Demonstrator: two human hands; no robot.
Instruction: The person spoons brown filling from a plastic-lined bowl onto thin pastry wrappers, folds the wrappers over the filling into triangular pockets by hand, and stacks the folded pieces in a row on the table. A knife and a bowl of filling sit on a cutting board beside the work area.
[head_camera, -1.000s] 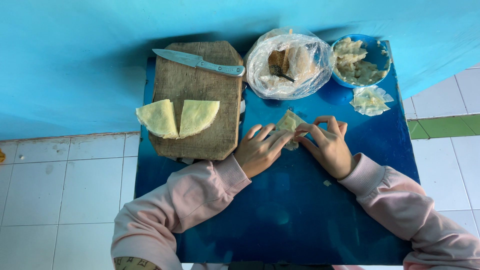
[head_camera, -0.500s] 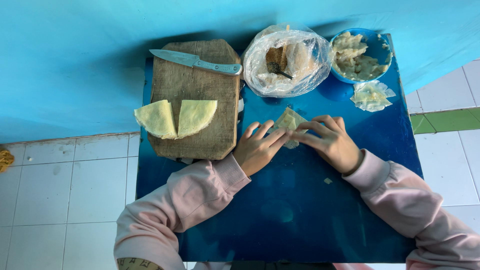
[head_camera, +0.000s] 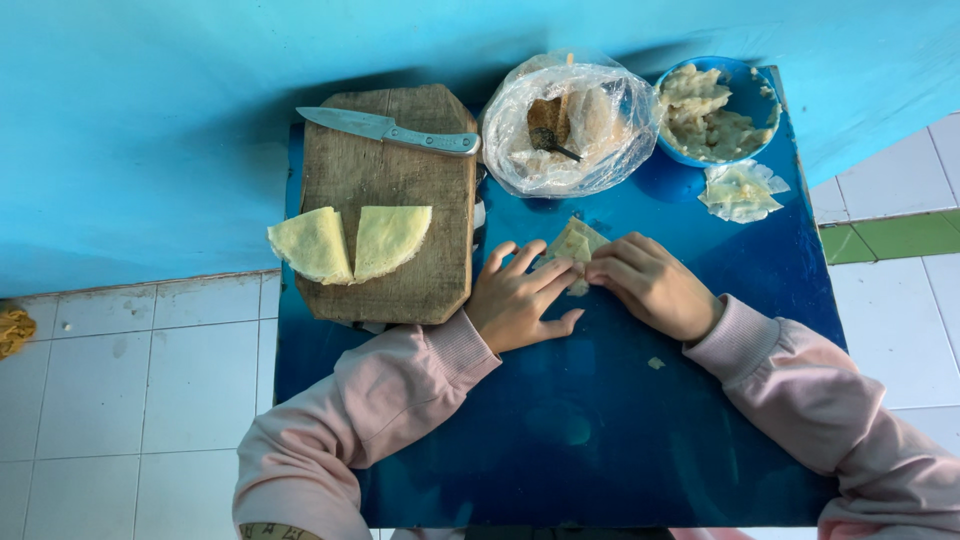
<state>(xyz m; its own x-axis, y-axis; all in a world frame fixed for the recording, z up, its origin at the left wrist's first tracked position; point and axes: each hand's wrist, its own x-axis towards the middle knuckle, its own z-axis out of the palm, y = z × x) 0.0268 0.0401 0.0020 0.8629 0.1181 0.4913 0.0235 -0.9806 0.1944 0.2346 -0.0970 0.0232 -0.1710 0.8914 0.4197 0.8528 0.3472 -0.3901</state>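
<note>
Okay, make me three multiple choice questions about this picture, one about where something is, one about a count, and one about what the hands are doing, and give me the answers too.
1. Where does the knife lie?
A. across the far end of the wooden board
B. inside the blue bowl
C. on the tiled floor

2. How many pale wrapper pieces lie on the board?
A. one
B. two
C. four

3. What are the left hand and right hand doing?
A. gripping the knife
B. resting in the lap
C. pressing on a folded wrapper on the blue table

Answers:
1 A, its blade and handle rest on the board's far edge.
2 B, two wedge pieces sit side by side.
3 C, the fingers of both hands meet on the small folded piece.
</note>
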